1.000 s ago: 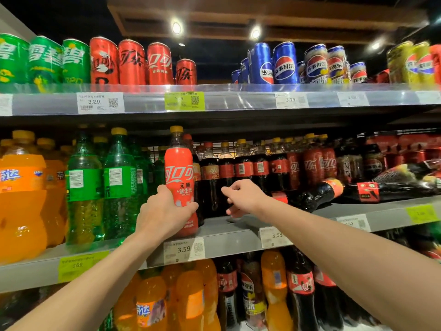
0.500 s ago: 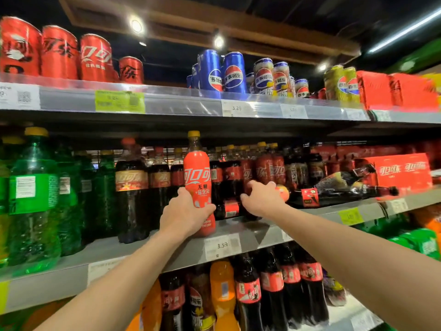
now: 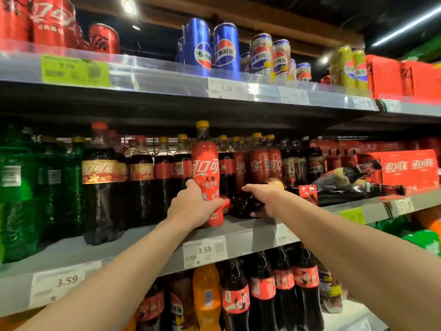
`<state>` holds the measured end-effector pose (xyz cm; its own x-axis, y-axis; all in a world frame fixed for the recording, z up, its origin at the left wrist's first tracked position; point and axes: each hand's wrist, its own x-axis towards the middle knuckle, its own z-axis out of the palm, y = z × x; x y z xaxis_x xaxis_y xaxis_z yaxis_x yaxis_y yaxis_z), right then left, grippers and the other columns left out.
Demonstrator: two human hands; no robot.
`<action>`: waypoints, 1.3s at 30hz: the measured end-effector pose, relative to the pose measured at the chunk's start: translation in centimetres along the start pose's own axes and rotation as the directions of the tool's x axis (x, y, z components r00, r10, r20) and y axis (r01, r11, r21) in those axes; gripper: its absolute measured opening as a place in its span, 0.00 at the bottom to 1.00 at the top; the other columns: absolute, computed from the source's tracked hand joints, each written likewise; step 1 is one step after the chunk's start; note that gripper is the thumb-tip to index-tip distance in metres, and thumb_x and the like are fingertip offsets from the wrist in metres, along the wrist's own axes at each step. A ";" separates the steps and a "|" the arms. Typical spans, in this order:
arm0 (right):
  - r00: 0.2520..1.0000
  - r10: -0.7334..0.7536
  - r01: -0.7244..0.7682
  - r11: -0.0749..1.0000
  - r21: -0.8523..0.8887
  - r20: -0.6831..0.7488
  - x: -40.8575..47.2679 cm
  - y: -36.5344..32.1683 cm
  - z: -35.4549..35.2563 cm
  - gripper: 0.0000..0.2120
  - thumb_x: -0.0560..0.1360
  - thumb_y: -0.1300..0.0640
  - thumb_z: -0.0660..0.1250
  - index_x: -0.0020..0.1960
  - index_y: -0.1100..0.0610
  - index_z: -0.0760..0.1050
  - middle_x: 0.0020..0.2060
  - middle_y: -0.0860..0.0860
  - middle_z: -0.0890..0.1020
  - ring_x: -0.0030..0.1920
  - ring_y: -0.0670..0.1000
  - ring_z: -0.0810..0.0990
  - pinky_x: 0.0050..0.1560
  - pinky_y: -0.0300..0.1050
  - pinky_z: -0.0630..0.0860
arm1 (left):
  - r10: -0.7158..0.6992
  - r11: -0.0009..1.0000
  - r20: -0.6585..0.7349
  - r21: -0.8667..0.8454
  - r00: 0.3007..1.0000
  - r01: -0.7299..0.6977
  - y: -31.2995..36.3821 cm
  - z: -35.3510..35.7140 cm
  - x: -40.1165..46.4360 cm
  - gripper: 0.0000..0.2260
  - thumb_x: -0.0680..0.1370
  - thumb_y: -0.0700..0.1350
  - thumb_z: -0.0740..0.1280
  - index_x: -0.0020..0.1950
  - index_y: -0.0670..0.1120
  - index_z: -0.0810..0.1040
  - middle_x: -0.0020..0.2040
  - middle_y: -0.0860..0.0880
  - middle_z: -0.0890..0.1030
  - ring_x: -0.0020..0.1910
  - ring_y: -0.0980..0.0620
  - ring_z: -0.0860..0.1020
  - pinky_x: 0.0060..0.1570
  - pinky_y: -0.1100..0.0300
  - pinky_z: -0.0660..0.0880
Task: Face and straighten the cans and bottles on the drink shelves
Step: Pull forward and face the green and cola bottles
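Two hands are up at the middle shelf (image 3: pixel 253 237), and I can see both arms reaching in from the bottom of the view. My left hand (image 3: pixel 191 206) is wrapped around the lower body of the red-sleeved cola bottle (image 3: pixel 205 168), fingers curled round its left side and thumb across the front; the bottle stands upright at the shelf's front edge, yellow cap on top, its label facing me. My right hand (image 3: pixel 265 197) grips a dark cola bottle lying on its side (image 3: pixel 241 206) just to the right of the upright one, fingers curled over the top of it, with its red label end almost touching the red-sleeved bottle's base. I cannot tell whether the lying bottle is lifted or resting on the shelf.

Further right on the same shelf more toppled cola bottles (image 3: pixel 343 189) lie across each other in front of a red carton (image 3: pixel 409 168). Behind my hands stand rows of upright cola bottles (image 3: pixel 259 158), and to the left a large cola bottle (image 3: pixel 102 185) beside green soda bottles (image 3: pixel 21 192). On the top shelf sit red cans (image 3: pixel 55 22), blue cola cans (image 3: pixel 225 47) and yellow cans (image 3: pixel 347 65). A price tag reading 3.59 (image 3: pixel 204 250) hangs on the shelf rail below my left hand
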<state>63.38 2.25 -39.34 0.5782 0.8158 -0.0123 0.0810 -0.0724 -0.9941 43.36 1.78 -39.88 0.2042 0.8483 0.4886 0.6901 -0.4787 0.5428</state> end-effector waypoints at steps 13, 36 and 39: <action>0.962 -0.272 0.270 0.952 0.141 -0.007 -6.5 -1.7 -5.4 0.65 0.49 0.52 0.85 0.77 0.48 0.52 0.61 0.58 0.74 0.54 0.63 0.83 0.49 0.64 0.83 | 0.052 0.981 -0.052 -0.183 0.997 -0.060 2.7 -0.5 -1.6 0.18 0.76 0.56 0.69 0.57 0.48 0.67 0.57 0.49 0.75 0.54 0.48 0.77 0.55 0.48 0.77; 0.644 -0.627 0.684 0.728 0.037 0.438 -22.7 -4.4 13.5 0.41 0.70 0.60 0.79 0.76 0.48 0.61 0.63 0.42 0.73 0.66 0.49 0.71 0.67 0.57 0.73 | -0.049 0.982 -0.091 -0.187 0.995 0.031 -6.9 -17.7 -11.0 0.21 0.82 0.58 0.60 0.34 0.47 0.73 0.27 0.51 0.69 0.30 0.52 0.71 0.37 0.57 0.68; 0.632 -0.628 0.692 0.721 0.035 0.454 -23.1 -4.1 15.9 0.42 0.70 0.61 0.79 0.76 0.46 0.61 0.61 0.40 0.73 0.68 0.49 0.70 0.69 0.58 0.71 | -0.089 0.980 -0.093 -0.187 0.992 0.071 -9.1 -18.4 -11.1 0.22 0.82 0.58 0.60 0.39 0.42 0.78 0.26 0.52 0.69 0.28 0.51 0.70 0.37 0.57 0.68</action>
<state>36.77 -7.20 -36.70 -0.0539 0.8217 0.5674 0.4303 0.5319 -0.7293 22.03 -7.42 -37.64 0.0764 0.8629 0.4996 0.5607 -0.4516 0.6941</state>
